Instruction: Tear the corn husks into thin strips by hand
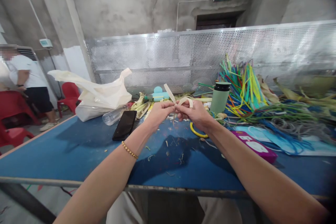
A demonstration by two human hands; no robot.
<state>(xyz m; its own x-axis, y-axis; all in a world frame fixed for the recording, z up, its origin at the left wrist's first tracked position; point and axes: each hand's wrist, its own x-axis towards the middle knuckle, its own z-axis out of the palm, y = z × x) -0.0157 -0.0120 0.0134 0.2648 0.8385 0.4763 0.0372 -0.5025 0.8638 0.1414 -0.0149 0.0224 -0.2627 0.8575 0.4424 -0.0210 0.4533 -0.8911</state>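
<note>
Above the middle of the blue table, both my hands meet around a pale, flat strip that looks like dried husk or straw. My left hand is closed, its thumb and fingertips pinching the strip at the lower end of its upright part. My right hand pinches close beside it, with another pale length of strip looping over its fingers. The two sets of fingertips nearly touch, hiding where the strip is folded or joined. Beneath the right hand lies a yellow ring. Small pale scraps are scattered under both hands.
Left of my hands are a black phone, a clear plastic bottle and a white plastic bag. To the right stand a green tumbler, coloured strips, cords and a purple box. A person stands far left.
</note>
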